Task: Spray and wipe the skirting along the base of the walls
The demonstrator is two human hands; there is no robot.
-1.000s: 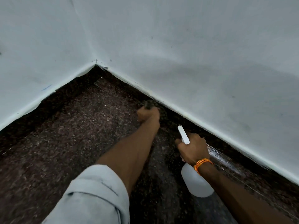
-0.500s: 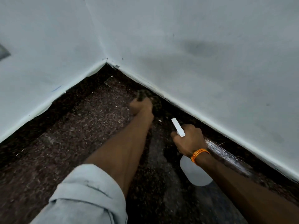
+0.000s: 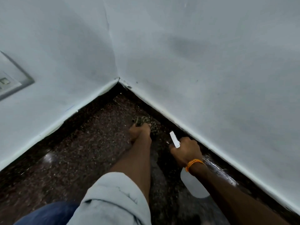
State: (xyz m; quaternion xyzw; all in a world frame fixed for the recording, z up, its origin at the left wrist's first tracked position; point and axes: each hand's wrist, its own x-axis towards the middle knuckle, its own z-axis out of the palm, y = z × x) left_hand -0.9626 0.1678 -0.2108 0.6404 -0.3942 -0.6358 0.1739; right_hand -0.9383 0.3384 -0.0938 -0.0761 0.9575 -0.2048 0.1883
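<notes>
Dark speckled skirting (image 3: 164, 117) runs under the pale walls and meets in a corner ahead. My left hand (image 3: 140, 131) is closed on a dark patterned cloth (image 3: 140, 120), pressed low against the right-hand skirting near the corner. To its right, my right hand (image 3: 185, 151) grips a white spray bottle (image 3: 193, 186) by the neck. The white trigger (image 3: 175, 139) points toward the corner, and the bottle body hangs below my wrist. A wet, shiny streak (image 3: 217, 169) lies on the skirting beside my right forearm.
The floor (image 3: 78, 151) is dark speckled stone with a light glare at the left. A grey switch plate (image 3: 11, 82) sits on the left wall. Both pale walls (image 3: 211, 78) close in at the corner (image 3: 119, 80). My blue-clad knee (image 3: 48, 213) shows at the bottom.
My view has tilted up, so the corner sits lower in frame and the switch plate shows. Both hands have shifted along the right skirting toward the corner, cloth leading.
</notes>
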